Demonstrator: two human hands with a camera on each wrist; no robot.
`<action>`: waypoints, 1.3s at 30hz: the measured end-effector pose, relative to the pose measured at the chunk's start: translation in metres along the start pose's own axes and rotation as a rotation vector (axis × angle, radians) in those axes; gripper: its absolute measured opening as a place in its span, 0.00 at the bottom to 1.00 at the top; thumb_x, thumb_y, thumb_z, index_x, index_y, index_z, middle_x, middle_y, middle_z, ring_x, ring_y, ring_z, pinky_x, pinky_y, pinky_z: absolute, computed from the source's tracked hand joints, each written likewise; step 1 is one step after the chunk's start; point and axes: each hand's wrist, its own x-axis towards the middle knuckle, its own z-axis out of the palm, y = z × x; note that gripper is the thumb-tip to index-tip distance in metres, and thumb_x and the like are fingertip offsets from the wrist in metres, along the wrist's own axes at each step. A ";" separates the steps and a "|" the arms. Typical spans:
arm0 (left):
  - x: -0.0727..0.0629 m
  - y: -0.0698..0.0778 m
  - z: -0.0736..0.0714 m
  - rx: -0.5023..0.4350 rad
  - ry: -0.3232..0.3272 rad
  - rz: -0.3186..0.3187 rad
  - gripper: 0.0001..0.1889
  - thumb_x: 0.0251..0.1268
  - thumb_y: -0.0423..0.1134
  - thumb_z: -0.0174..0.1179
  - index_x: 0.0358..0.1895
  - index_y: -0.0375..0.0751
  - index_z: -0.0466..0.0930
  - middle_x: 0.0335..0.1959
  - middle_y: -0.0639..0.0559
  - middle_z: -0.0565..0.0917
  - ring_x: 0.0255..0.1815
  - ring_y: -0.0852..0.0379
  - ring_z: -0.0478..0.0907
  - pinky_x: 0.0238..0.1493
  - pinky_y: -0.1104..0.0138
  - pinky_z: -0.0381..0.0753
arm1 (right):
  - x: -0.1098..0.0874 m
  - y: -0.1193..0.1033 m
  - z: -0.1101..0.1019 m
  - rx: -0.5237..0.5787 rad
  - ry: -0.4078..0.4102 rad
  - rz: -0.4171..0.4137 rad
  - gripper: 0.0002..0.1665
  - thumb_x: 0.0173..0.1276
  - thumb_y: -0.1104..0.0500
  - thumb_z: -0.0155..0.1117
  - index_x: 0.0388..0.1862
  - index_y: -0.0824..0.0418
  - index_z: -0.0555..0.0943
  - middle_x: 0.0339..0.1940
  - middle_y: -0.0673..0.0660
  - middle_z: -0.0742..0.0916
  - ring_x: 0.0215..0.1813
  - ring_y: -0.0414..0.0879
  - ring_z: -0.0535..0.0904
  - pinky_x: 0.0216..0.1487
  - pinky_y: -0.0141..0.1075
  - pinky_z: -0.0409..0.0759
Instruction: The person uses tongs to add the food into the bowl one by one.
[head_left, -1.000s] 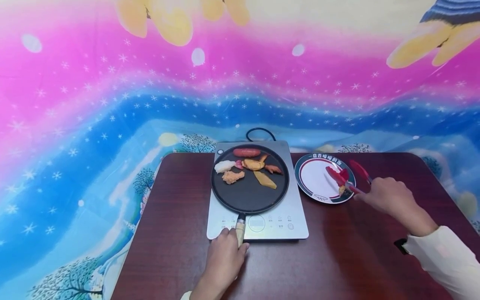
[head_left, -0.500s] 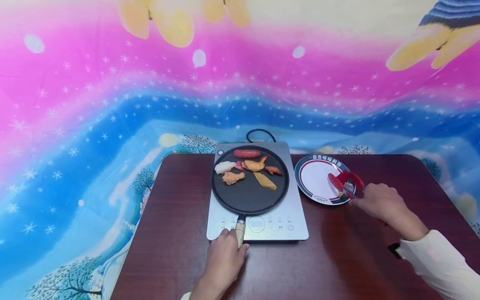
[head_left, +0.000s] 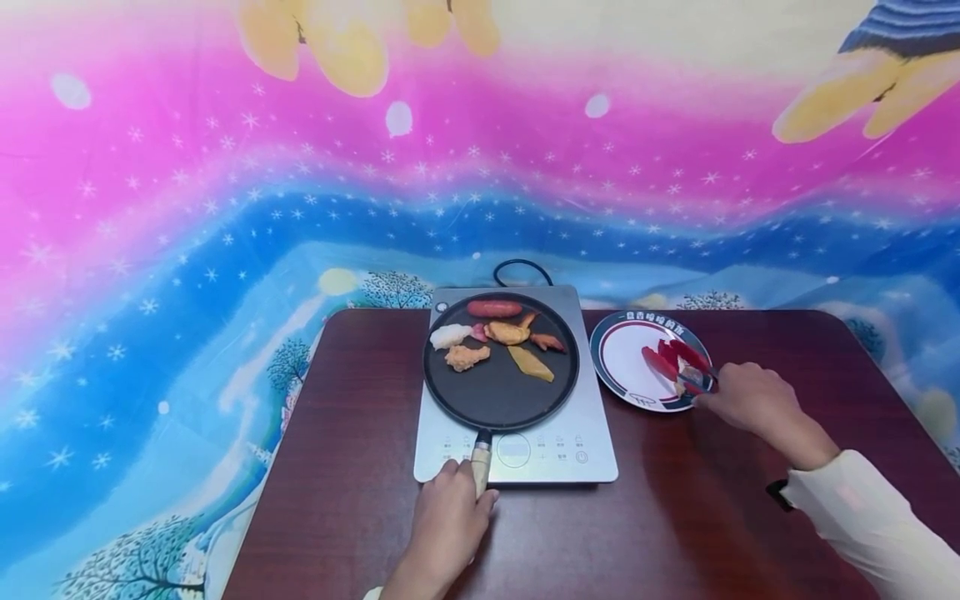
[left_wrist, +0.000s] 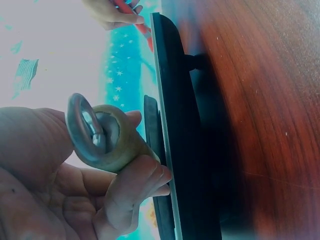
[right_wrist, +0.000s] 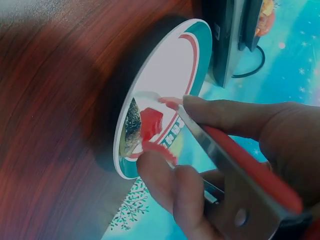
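Note:
My left hand grips the pale handle of a black flat frying pan. A metal hanging ring shows at the handle's end in the left wrist view. In my right hand is a pair of metal tongs with red tips and red grips. The tips are spread low over the right side of a white plate with a green-and-red rim. Between and beside them lie a red piece of food and a dark, speckled piece.
The pan sits on a silver induction cooker. On it lie a sausage, a fried drumstick, a white piece, a yellow slice and other pieces. A patterned cloth hangs behind the brown table.
My right hand has moved left with the tongs, bringing both tips over the plate. The tongs' tips have come closer together around the food. My left hand keeps its grip on the handle.

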 end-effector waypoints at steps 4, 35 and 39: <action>0.000 0.000 0.000 0.000 -0.001 -0.001 0.19 0.53 0.42 0.77 0.38 0.29 0.84 0.25 0.48 0.78 0.23 0.49 0.78 0.28 0.57 0.78 | 0.003 0.000 0.000 -0.019 0.011 -0.018 0.23 0.65 0.47 0.71 0.27 0.67 0.82 0.18 0.56 0.77 0.23 0.47 0.71 0.24 0.37 0.71; 0.000 0.001 0.001 0.010 0.007 0.005 0.19 0.52 0.42 0.77 0.37 0.29 0.84 0.25 0.48 0.77 0.23 0.49 0.79 0.28 0.57 0.77 | 0.004 0.025 -0.005 -0.042 0.011 -0.049 0.23 0.63 0.50 0.74 0.39 0.71 0.83 0.23 0.57 0.81 0.26 0.49 0.71 0.25 0.42 0.74; -0.001 0.000 0.001 0.021 0.013 0.002 0.19 0.52 0.43 0.77 0.37 0.30 0.84 0.25 0.48 0.77 0.23 0.49 0.79 0.27 0.57 0.77 | 0.004 0.025 -0.003 -0.035 0.025 -0.059 0.22 0.63 0.51 0.74 0.39 0.70 0.84 0.23 0.57 0.81 0.26 0.49 0.71 0.24 0.41 0.73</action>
